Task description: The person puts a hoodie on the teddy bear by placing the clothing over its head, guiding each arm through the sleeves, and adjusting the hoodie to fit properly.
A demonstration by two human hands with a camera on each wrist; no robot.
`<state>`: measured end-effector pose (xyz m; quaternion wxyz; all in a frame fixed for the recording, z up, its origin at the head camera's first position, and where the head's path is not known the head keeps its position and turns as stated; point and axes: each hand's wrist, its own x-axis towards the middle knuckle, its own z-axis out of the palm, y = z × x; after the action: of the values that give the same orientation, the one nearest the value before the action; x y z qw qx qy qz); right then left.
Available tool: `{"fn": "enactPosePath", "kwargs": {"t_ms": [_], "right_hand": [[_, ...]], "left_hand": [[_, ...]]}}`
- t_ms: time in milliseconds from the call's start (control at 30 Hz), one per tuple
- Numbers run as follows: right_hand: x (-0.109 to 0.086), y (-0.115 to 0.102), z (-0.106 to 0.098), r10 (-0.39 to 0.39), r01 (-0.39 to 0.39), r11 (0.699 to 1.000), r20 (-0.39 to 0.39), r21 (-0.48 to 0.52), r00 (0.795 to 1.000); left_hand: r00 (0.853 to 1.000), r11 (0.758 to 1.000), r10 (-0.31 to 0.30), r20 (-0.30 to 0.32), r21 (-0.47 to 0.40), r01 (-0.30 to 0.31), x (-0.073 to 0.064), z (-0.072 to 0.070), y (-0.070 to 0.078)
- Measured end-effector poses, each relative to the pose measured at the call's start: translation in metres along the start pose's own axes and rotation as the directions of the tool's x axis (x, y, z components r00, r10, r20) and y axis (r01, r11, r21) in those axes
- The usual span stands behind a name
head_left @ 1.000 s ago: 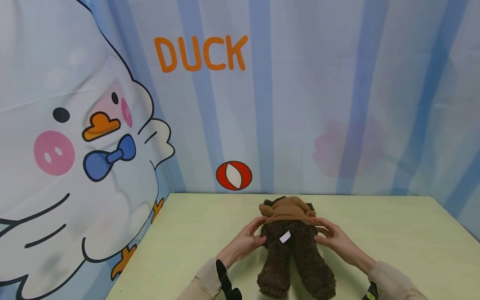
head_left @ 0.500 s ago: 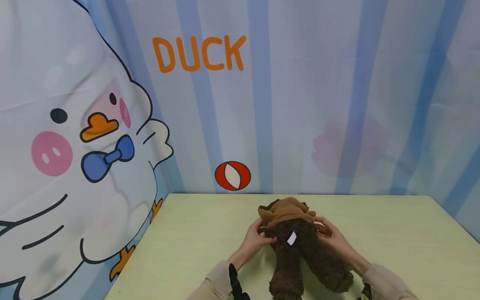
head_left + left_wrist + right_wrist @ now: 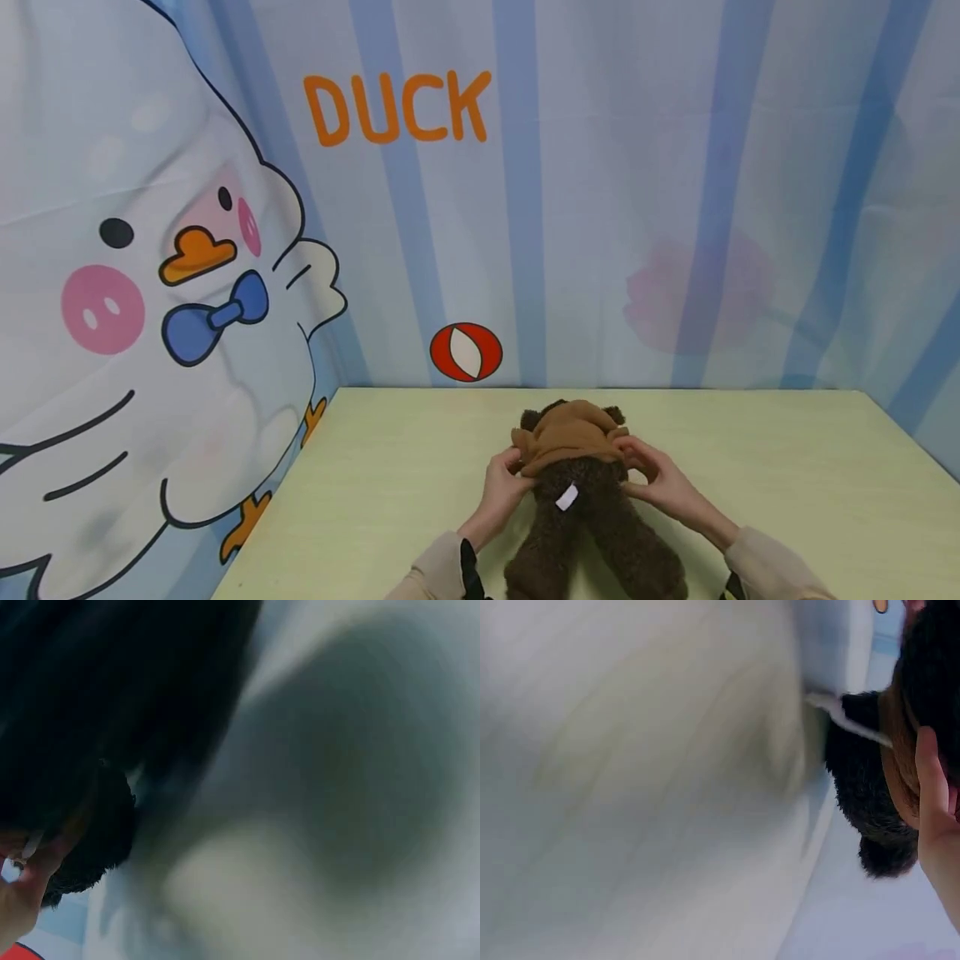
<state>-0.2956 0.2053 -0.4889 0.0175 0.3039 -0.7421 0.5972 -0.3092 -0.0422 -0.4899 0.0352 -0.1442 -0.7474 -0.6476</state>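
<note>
A dark brown teddy bear (image 3: 558, 525) lies back side up, its head toward the far edge and its legs toward me. It wears a lighter brown hooded top (image 3: 577, 429), and a small white tag (image 3: 567, 497) sticks out below the hem. My left hand (image 3: 501, 493) pinches the hem at the bear's left-hand side, thumb in front. On the opposite side, my right hand (image 3: 667, 485) grips the top between thumb and curled fingers. The right wrist view shows a white drawstring (image 3: 851, 724) hanging from the top. Dark fur fills much of the left wrist view, hiding most of that hand.
The pale yellow table (image 3: 405, 442) stretches out on both sides of the bear. Behind it hangs a blue striped curtain (image 3: 585, 208) with printed lettering and a red ball print (image 3: 466, 352). A large printed duck (image 3: 187, 317) covers the cloth at left.
The bear's legs swung to the right, then back left. The bear now sits slightly nearer to me, and both hands have moved from its body to the hem of the top.
</note>
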Motion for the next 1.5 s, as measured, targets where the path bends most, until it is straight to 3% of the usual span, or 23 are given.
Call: {"fn": "enactPosePath", "kwargs": {"t_ms": [100, 200, 300, 400, 467, 533, 633, 700, 767, 800, 833, 867, 933, 967, 1000, 1033, 1067, 1133, 1200, 1233, 1333, 1400, 1500], "right_hand": [[-0.005, 0.004, 0.007, 0.053, -0.054, 0.998, -0.022, -0.033, 0.998], [-0.010, 0.007, 0.014, 0.099, -0.103, 0.993, -0.078, -0.057, 0.992], [-0.011, 0.006, 0.014, 0.093, -0.115, 0.981, -0.142, -0.155, 0.985], [-0.008, -0.001, 0.012, 0.071, -0.124, 0.946, -0.181, -0.300, 0.981], [-0.004, -0.007, 0.010, 0.053, -0.134, 0.892, -0.196, -0.431, 0.979], [0.000, -0.014, 0.009, 0.053, -0.164, 0.817, -0.212, -0.552, 0.976], [0.003, -0.022, 0.007, 0.050, -0.204, 0.677, -0.232, -0.707, 0.971], [0.003, -0.027, 0.006, 0.020, -0.205, 0.589, -0.240, -0.782, 0.971], [0.000, -0.030, 0.007, -0.087, -0.143, 0.504, -0.215, -0.852, 0.973], [-0.001, -0.030, 0.007, -0.165, -0.088, 0.458, -0.182, -0.884, 0.969], [-0.003, -0.030, 0.008, -0.253, -0.022, 0.411, -0.137, -0.911, 0.958], [-0.003, -0.029, 0.009, -0.339, 0.046, 0.357, -0.083, -0.933, 0.937], [-0.003, -0.028, 0.011, -0.492, 0.183, 0.240, 0.044, -0.953, 0.870], [-0.002, -0.028, 0.012, -0.541, 0.235, 0.191, 0.097, -0.953, 0.835], [-0.002, -0.029, 0.013, -0.571, 0.271, 0.148, 0.141, -0.951, 0.809], [-0.002, -0.029, 0.014, -0.590, 0.293, 0.117, 0.171, -0.949, 0.789], [-0.002, -0.030, 0.015, -0.597, 0.307, 0.093, 0.194, -0.947, 0.779], [-0.003, -0.031, 0.016, -0.590, 0.322, 0.072, 0.220, -0.944, 0.777], [-0.005, -0.031, 0.017, -0.578, 0.323, 0.070, 0.226, -0.944, 0.784], [-0.006, -0.031, 0.017, -0.571, 0.323, 0.069, 0.228, -0.944, 0.788], [-0.006, -0.032, 0.020, -0.560, 0.316, 0.058, 0.231, -0.947, 0.795], [-0.004, -0.033, 0.022, -0.554, 0.305, 0.042, 0.232, -0.951, 0.800], [-0.002, -0.036, 0.025, -0.534, 0.302, 0.053, 0.228, -0.952, 0.814]], "left_hand": [[0.991, 0.978, 0.132, -0.031, 0.165, -0.125, 0.006, -0.002, 0.008], [0.970, 0.907, 0.243, 0.008, 0.351, -0.231, 0.010, -0.004, 0.018], [0.962, 0.850, 0.267, 0.062, 0.456, -0.265, 0.010, -0.005, 0.027], [0.966, 0.825, 0.243, 0.093, 0.504, -0.256, 0.008, -0.005, 0.032], [0.967, 0.812, 0.227, 0.119, 0.525, -0.256, 0.006, -0.004, 0.033], [0.965, 0.789, 0.220, 0.142, 0.556, -0.261, 0.004, -0.001, 0.034], [0.963, 0.751, 0.228, 0.144, 0.604, -0.268, 0.002, 0.004, 0.035], [0.959, 0.708, 0.255, 0.125, 0.651, -0.273, 0.001, 0.008, 0.036], [0.938, 0.614, 0.326, 0.115, 0.729, -0.302, -0.001, 0.011, 0.035], [0.921, 0.540, 0.370, 0.124, 0.778, -0.322, -0.003, 0.012, 0.034], [0.896, 0.444, 0.419, 0.145, 0.828, -0.341, -0.004, 0.014, 0.032], [0.866, 0.336, 0.470, 0.172, 0.872, -0.355, -0.006, 0.015, 0.030], [0.788, 0.112, 0.564, 0.246, 0.923, -0.368, -0.008, 0.018, 0.025], [0.755, 0.027, 0.593, 0.281, 0.930, -0.367, -0.009, 0.020, 0.022], [0.720, -0.048, 0.622, 0.309, 0.932, -0.359, -0.010, 0.021, 0.020], [0.694, -0.103, 0.640, 0.330, 0.932, -0.348, -0.010, 0.022, 0.018], [0.676, -0.137, 0.654, 0.341, 0.931, -0.338, -0.011, 0.022, 0.017], [0.649, -0.166, 0.671, 0.357, 0.926, -0.338, -0.010, 0.023, 0.017], [0.639, -0.191, 0.666, 0.386, 0.916, -0.354, -0.011, 0.023, 0.020], [0.645, -0.202, 0.648, 0.405, 0.908, -0.368, -0.012, 0.023, 0.021], [0.641, -0.212, 0.611, 0.464, 0.876, -0.432, -0.013, 0.021, 0.025], [0.652, -0.176, 0.581, 0.487, 0.857, -0.484, -0.014, 0.020, 0.028], [0.680, -0.021, 0.536, 0.501, 0.813, -0.582, -0.014, 0.017, 0.030]]}}
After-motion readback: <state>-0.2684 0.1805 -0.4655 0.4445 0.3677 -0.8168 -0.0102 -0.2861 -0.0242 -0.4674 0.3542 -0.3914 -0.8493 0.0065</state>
